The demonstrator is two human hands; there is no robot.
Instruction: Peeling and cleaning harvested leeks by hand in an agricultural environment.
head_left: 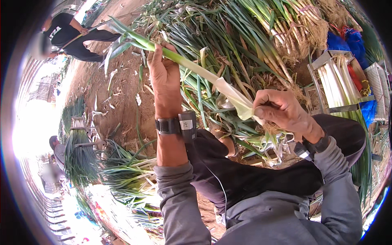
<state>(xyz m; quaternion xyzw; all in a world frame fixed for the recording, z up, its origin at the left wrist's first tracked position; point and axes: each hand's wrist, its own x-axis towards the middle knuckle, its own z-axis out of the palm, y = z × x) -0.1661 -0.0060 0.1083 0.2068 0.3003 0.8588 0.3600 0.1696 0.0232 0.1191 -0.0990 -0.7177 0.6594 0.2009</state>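
My left hand point(164, 71) is closed around a large green onion point(192, 67) just below where its leaves begin. The stalk slants across in front of me, green leaves at the upper left and root end at the lower right. A pale outer skin point(232, 97) hangs loose from the white part. By the root end, my right hand point(281, 111) is closed in a pinch, thumb against fingers, on that loose skin. Stringy roots point(271, 127) show just below this hand. Beneath the stalk lies a large heap of green onions point(204, 36).
Bundled white stalks point(332, 79) rest in a metal rack point(316, 85) at the right, beside a blue bag point(356, 43). More green onions point(126, 171) lie at the lower left, near another loaded rack point(79, 122). A person in dark clothes point(67, 34) is at the upper left.
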